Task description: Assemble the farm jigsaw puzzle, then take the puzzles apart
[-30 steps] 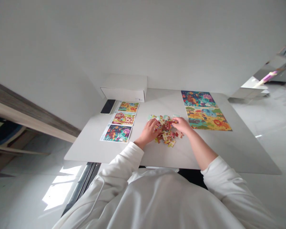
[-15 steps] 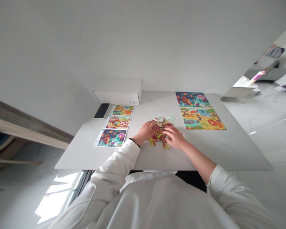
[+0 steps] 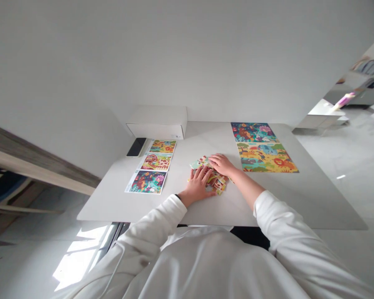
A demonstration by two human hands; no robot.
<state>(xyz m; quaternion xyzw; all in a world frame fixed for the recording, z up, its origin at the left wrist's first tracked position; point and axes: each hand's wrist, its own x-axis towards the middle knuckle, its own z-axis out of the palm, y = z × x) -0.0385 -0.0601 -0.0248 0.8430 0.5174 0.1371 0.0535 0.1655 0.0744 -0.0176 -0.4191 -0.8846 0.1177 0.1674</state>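
Observation:
A heap of colourful jigsaw puzzle pieces (image 3: 218, 182) lies mid-table, partly covered by both hands. Spread flat over the heap's near left side is my left hand (image 3: 199, 185), fingers apart and touching the pieces. My right hand (image 3: 220, 164) rests along the far right side of the heap, fingers stretched out to the left over it. Left of the pile lies a sheet with three small pictures (image 3: 156, 162). To the right are two assembled puzzles (image 3: 264, 157), one dark with flowers and animals, the other yellow with a lion and an elephant.
At the back left a white box (image 3: 156, 124) stands against the wall. A dark-screened phone (image 3: 136, 147) lies in front of it, beside the picture sheet. The table's (image 3: 268, 203) near edge runs just before my body. A white shelf unit (image 3: 322, 114) stands off to the right.
My left hand has moved nearer and spread out over the pieces. My right hand has shifted to the pile's far side. The pieces are rearranged, and the view has tilted slightly.

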